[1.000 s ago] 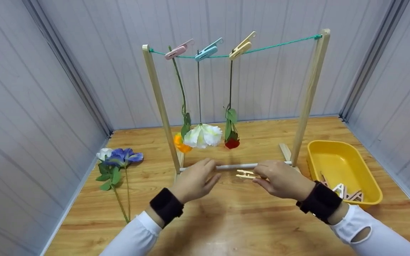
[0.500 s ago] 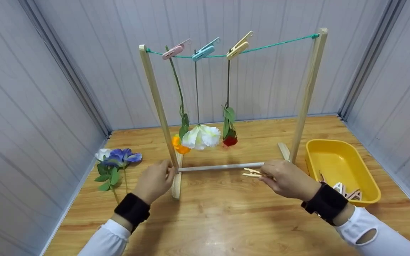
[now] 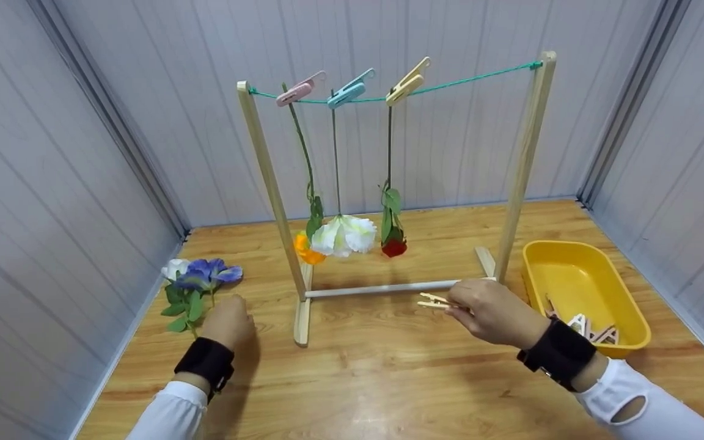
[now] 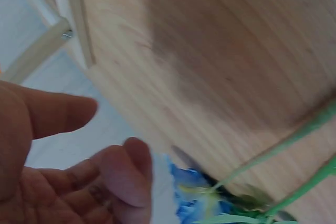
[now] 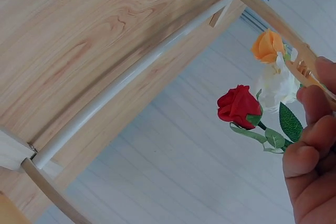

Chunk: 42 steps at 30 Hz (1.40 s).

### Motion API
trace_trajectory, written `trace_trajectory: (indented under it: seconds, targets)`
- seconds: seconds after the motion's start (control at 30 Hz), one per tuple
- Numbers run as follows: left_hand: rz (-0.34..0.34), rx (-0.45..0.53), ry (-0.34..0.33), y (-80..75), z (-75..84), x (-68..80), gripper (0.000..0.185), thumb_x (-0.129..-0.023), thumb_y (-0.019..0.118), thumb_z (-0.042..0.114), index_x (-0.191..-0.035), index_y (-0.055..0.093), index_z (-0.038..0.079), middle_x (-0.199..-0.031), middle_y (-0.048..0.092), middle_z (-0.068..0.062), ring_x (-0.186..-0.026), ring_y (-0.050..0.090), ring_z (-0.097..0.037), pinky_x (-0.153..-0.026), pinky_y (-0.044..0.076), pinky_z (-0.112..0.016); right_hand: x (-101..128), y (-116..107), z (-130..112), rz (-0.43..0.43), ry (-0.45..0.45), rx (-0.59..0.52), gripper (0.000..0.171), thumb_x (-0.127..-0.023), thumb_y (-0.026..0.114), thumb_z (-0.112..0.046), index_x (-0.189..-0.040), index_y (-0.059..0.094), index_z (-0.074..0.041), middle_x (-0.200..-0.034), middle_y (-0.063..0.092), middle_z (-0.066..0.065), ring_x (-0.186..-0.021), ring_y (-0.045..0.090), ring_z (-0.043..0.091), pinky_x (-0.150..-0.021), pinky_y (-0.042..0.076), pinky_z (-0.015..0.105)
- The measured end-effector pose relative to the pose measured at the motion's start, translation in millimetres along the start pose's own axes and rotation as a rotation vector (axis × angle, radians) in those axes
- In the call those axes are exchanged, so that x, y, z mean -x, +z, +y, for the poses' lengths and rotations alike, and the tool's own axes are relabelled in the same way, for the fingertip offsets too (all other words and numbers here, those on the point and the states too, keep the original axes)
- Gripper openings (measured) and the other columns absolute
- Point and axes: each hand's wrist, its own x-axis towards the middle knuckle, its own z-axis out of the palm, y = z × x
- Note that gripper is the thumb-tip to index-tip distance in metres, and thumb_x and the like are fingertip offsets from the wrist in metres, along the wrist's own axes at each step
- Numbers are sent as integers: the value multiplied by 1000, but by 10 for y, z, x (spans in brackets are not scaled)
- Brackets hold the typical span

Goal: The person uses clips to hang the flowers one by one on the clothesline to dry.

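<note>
My right hand (image 3: 491,310) pinches a pale yellow clothespin (image 3: 432,300) in front of the rack's white crossbar (image 3: 382,288). The same clothespin (image 5: 300,71) shows at the fingertips in the right wrist view. On the left, my left hand (image 3: 230,322) is over the stems of the flowers lying on the table. Its thumb and loosely bent fingers (image 4: 126,174) stand apart with nothing between them. Among those flowers are a blue-purple flower (image 3: 205,273) and a white flower (image 3: 175,269); the left hand hides part of their green stems (image 4: 283,142).
A wooden rack (image 3: 526,165) carries a green cord (image 3: 474,78). Pink (image 3: 295,93), blue (image 3: 347,95) and yellow (image 3: 405,87) clothespins hold an orange flower (image 3: 309,249), a white flower (image 3: 344,236) and a red rose (image 3: 393,247) upside down. A yellow bin (image 3: 624,287) contains several clothespins.
My left hand has moved left from the rack's middle, past its left post, to the lying flowers' stems. My right hand has shifted slightly right, still pinching the clothespin.
</note>
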Motion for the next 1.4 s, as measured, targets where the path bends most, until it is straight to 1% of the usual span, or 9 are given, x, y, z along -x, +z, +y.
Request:
trace_trajectory:
  seconds: [0.1, 0.2, 0.4, 0.6, 0.87, 1.1, 1.23, 1.33, 1.4]
  targets:
    - [-18, -18, -23, 18, -67, -14, 28, -94, 59, -5, -118, 72, -12, -102, 74, -34, -78, 68, -35, -68, 54, -47, 13, 3, 4, 8, 0, 8, 22, -89, 84, -1, -85, 64, -10, -74, 58, -3, -66, 49, 5, -60, 45, 24]
    - [-22, -52, -22, 122, -220, -111, 44, -91, 60, -5, -131, 76, 1, -112, 75, -35, -81, 71, -39, -68, 56, -47, 23, 2, 5, 12, -6, 8, 22, -89, 84, -1, -85, 65, -10, -74, 58, -3, -66, 50, 5, -60, 45, 24]
    - [-87, -141, -44, 578, -797, -547, 18, -97, 65, 9, -88, 78, 2, -93, 77, -25, -85, 73, -46, -77, 60, -54, 15, -31, -13, 24, -22, 4, 24, -87, 85, 2, -86, 64, -11, -74, 57, -2, -66, 47, 4, -60, 42, 24]
    - [-147, -132, -58, 683, -941, -633, 16, -97, 64, 9, -90, 77, 2, -99, 77, -24, -89, 72, -44, -82, 58, -55, 45, 4, -17, 12, -3, -10, 22, -88, 84, 1, -87, 66, -11, -75, 59, -2, -67, 51, 5, -59, 45, 22]
    - [-71, -127, -18, 744, -1020, -697, 17, -92, 62, 5, -82, 76, 2, -94, 78, -26, -87, 72, -48, -85, 59, -61, 67, 40, 7, 24, 1, -27, 20, -89, 84, 0, -87, 66, -10, -76, 61, -2, -67, 54, 6, -58, 47, 22]
    - [-87, -97, -16, 695, -958, -662, 18, -94, 62, 4, -82, 75, 3, -90, 76, -25, -79, 72, -44, -72, 59, -55, 83, 53, 14, 36, -10, -27, 22, -88, 84, 0, -85, 65, -10, -74, 58, -3, -66, 51, 5, -59, 45, 22]
    - [-25, -77, -107, 405, -604, -388, 20, -95, 63, 5, -102, 68, -13, -100, 69, -36, -79, 69, -48, -71, 59, -57, 92, 56, 12, 42, -8, -26, 23, -88, 84, 1, -84, 64, -11, -73, 56, -4, -66, 50, 4, -58, 42, 21]
    - [55, -76, -197, 190, -324, -162, 45, -97, 64, 7, -125, 51, -25, -121, 56, -47, -86, 67, -55, -75, 60, -63, 93, 54, 7, 46, -13, -22, 24, -88, 84, 1, -83, 63, -11, -73, 55, -4, -66, 48, 4, -58, 41, 19]
    - [84, -96, -222, 148, -271, -110, 57, -99, 63, 9, -135, 41, -29, -128, 49, -51, -89, 66, -58, -77, 61, -64, 93, 51, 6, 47, -15, -23, 25, -88, 84, 1, -83, 63, -11, -73, 54, -3, -66, 47, 3, -58, 40, 19]
